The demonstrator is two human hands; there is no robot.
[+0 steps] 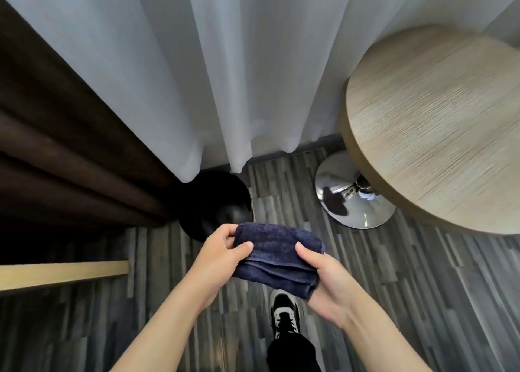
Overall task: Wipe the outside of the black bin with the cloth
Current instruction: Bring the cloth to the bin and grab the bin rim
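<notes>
- A black-and-white sneaker (284, 316) stands on the grey wood-pattern floor (394, 273).
- Above it, the left hand (218, 257) and right hand (326, 277) each pinch one end of a folded dark navy terry cloth (277, 255), thumbs on top.
- Just beyond the cloth, not touching it, the round black bin (216, 202) sits on the floor under the white curtain (225, 62), beside the brown drape (70, 146).
- Right: a round light-wood table (436, 124) on a chrome base (354, 200).
</notes>
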